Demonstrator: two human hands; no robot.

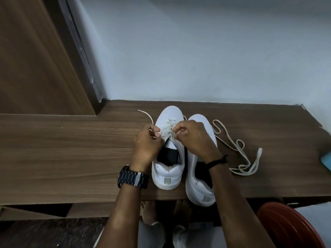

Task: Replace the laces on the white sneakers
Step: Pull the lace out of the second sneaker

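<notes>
Lace (pixel 167 128) first: soft, flat, floppy cotton, threaded across the eyelets of the left sneaker (pixel 168 154), which sits heel toward me on the wooden table (pixel 71 149). It weighs nothing and won't push through a hole by itself, so I reckon the place to take it is right at the stiff tip, or close beside the eyelet where it can't buckle. My right hand (pixel 195 138) has fingers curled in, pinching the lace at the upper eyelets. My left hand (pixel 147 144) is curled too, pinching the other end of the lace, whose loose tail arcs away across the table toward the wall (pixel 197 51). The shoe itself looks light and could slide when I tug, so I'd pull gently and evenly. Just beside it stands the right sneaker (pixel 202 185), no lacing visible on it, partly under my right wrist. Further right, a loose lace (pixel 240 154) lies tangled in loops on the table. A red stool (pixel 286 226) sits by my right elbow.
</notes>
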